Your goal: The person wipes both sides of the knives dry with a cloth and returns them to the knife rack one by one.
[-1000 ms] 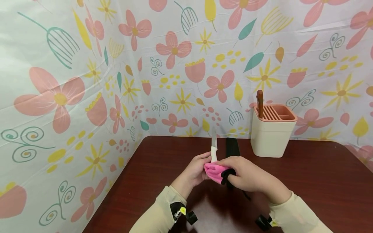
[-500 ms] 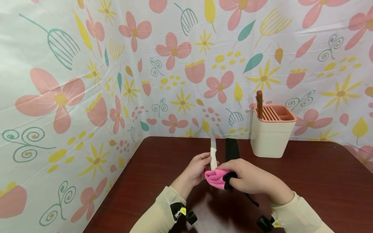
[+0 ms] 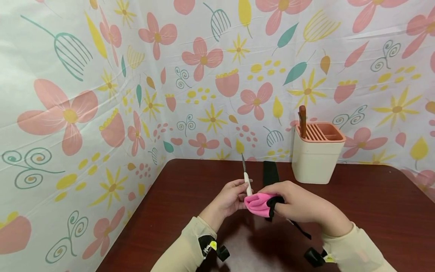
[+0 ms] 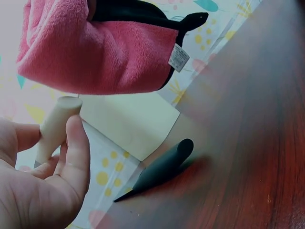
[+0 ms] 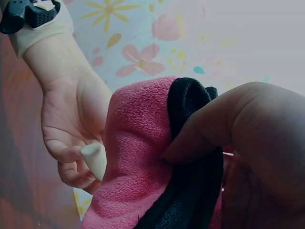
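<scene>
In the head view, my left hand [image 3: 231, 196] grips a knife [image 3: 247, 184] by its white handle. The blade points away and leans slightly left, showing narrow. My right hand [image 3: 299, 202] pinches a folded pink cloth [image 3: 257, 204] with black edging, beside the handle's near end. In the left wrist view, the cloth [image 4: 119, 57] hangs over the handle's butt [image 4: 66, 107]; whether they touch, I cannot tell. A white label and a black loop show at its edge. In the right wrist view, my right thumb presses the cloth [image 5: 138, 129], and it hides part of the left hand [image 5: 71, 114].
A broad black blade-like item [image 3: 270, 173] lies on the brown table [image 3: 190, 177] behind the hands; its black handle [image 4: 164, 164] shows in the left wrist view. Back right stands a cream knife block [image 3: 316, 162] with a wooden-handled knife [image 3: 303, 122] in it. Flowered cloth covers the walls.
The knife has turned and leans further left, its blade now narrower to see. The pink cloth has moved down the handle, then right, with my right hand. More handle shows.
</scene>
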Demonstrator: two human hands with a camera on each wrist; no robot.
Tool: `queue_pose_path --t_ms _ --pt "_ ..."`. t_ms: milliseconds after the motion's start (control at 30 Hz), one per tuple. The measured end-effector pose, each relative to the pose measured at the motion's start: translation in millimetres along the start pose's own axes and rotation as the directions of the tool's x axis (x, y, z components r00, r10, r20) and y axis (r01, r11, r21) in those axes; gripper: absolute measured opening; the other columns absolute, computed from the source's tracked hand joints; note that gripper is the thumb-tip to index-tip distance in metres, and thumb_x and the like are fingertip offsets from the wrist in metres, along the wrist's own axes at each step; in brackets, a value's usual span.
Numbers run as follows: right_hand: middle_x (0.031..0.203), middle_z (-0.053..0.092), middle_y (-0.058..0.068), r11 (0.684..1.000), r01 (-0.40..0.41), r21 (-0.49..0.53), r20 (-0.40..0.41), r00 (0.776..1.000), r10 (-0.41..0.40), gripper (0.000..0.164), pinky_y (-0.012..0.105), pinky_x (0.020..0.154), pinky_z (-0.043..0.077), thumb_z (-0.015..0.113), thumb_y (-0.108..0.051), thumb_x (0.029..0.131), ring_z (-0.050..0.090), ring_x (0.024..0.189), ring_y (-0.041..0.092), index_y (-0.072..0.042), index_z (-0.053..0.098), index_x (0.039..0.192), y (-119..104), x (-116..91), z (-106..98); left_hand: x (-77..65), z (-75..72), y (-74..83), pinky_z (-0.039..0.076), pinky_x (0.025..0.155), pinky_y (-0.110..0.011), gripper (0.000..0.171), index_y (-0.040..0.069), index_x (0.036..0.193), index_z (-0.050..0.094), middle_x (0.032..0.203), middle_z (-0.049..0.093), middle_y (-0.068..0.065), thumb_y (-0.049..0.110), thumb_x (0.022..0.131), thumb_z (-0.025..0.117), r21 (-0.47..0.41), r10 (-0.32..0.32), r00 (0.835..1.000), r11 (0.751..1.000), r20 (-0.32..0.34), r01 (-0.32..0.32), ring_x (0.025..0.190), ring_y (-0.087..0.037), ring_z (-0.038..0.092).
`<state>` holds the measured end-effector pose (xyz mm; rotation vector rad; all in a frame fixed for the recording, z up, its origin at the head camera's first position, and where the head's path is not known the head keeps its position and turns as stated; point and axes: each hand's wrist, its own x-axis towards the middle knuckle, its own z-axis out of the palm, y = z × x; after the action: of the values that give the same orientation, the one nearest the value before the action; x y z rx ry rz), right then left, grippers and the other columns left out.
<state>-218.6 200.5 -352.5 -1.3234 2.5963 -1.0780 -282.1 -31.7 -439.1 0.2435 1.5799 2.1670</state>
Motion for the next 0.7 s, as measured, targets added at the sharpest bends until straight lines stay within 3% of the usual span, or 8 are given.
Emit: queue_pose_path --t_ms 133,300,433,700 --pt "0.068 0.058 -0.013 0.999 -0.039 0.033 0.027 0.999 0.038 0.055 0.022 0.049 0.047 0.054 0.012 0.085 0.049 0.049 -0.002 -0.033 0.07 0.113 -1.0 -3.1 -5.1 0.2 0.1 -0.4 0.061 0.063 -0.029 0.028 0.009 0.131 0.06 0.085 0.065 0.001 0.022 0.107 0.053 -0.021 -0.01 1.0 1.0 0.012 0.01 0.071 -0.006 0.067" --pt "0.06 0.055 -0.015 0.997 -0.051 0.05 0.044 0.998 0.049 0.049 0.023 0.048 0.048 0.054 0.009 0.089 0.051 0.047 -0.001 -0.031 0.07 0.113 -3.8 -8.2 -12.2 1.9 0.4 -1.2 0.063 0.066 -0.031 0.013 0.014 0.113 0.06 0.083 0.065 0.0 0.024 0.106 0.057 -0.049 -0.016 1.0 0.999 0.025 0.017 0.072 -0.009 0.068" --pt "0.06 0.058 -0.013 0.996 -0.078 0.045 0.059 0.995 0.075 0.048 0.024 0.048 0.049 0.054 0.009 0.089 0.054 0.048 0.001 -0.031 0.07 0.111 -5.1 -11.6 -17.2 3.3 -0.6 -1.8 0.062 0.064 -0.031 0.007 0.017 0.104 0.058 0.082 0.065 0.0 0.023 0.104 0.06 -0.053 -0.026 1.0 0.998 0.015 0.026 0.071 -0.011 0.069" --pt "0.068 0.063 -0.011 0.995 -0.094 0.019 0.046 0.995 0.093 0.048 0.025 0.053 0.051 0.054 0.008 0.088 0.059 0.052 0.003 -0.03 0.07 0.112 -4.7 -16.1 -24.2 3.0 -2.6 -1.9 0.06 0.056 -0.027 0.009 0.015 0.105 0.058 0.088 0.071 -0.003 0.02 0.101 0.064 -0.039 -0.028 1.0 0.999 -0.006 0.027 0.065 -0.012 0.069"
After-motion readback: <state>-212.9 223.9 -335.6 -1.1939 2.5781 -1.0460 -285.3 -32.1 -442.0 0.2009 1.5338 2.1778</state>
